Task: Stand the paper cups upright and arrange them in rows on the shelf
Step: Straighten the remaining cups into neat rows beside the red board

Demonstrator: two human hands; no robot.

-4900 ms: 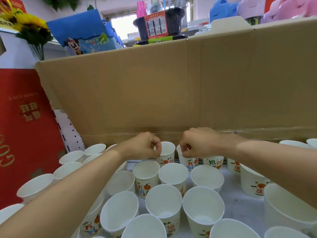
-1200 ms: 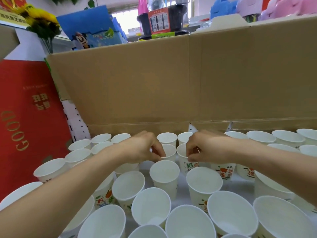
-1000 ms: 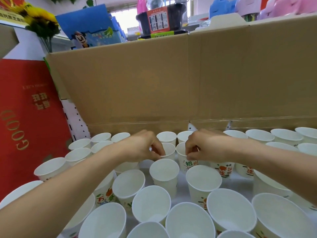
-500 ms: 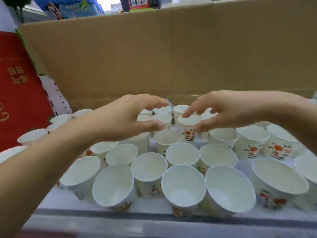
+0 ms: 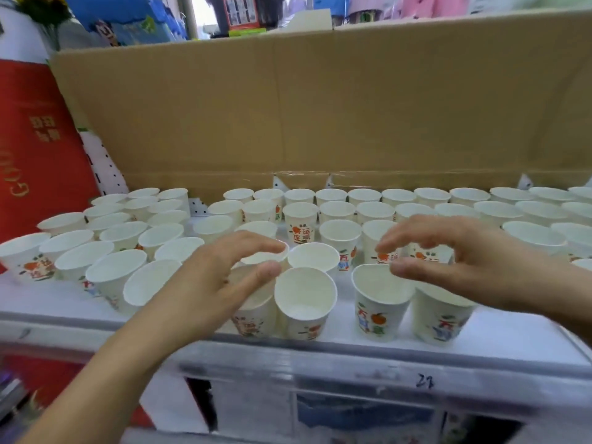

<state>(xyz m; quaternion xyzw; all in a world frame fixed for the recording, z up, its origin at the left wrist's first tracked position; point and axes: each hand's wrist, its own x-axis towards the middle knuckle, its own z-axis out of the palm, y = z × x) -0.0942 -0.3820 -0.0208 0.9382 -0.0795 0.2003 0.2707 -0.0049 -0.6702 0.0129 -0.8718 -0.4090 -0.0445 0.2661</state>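
1. Hand state: the left hand (image 5: pixel 211 290) and the right hand (image 5: pixel 474 261) hover over the front row, fingers spread and lightly curved; neither holds a cup.
2. Location: the paper cups (image 5: pixel 301 219) stand mouth-up across the white shelf (image 5: pixel 512 334); the back rows on the right run straight; the left cluster (image 5: pixel 121 238) is crowded and uneven.
3. Step in hand, as judged: squaring the front row; the left cup (image 5: pixel 253 318), partly hidden under the left palm, and the middle cup (image 5: pixel 304 302) sit touching and appear to lean; the right cup (image 5: pixel 379 306) stands just beside the right thumb.
4. Method: grip each cup on its wall, not at the rim, since thin paper rims probably buckle; seat the base flat; slide rather than lift; match the spacing of the row behind.
5. Edges: the front row stands near the shelf lip (image 5: pixel 352 357); push cups away from the lip only.
6. Room: a bare strip lies between the middle cup and the right cup; the cardboard wall (image 5: pixel 320 107) closes the back; the red box (image 5: pixel 28 149) closes the left; approach from above to spare neighbouring cups.
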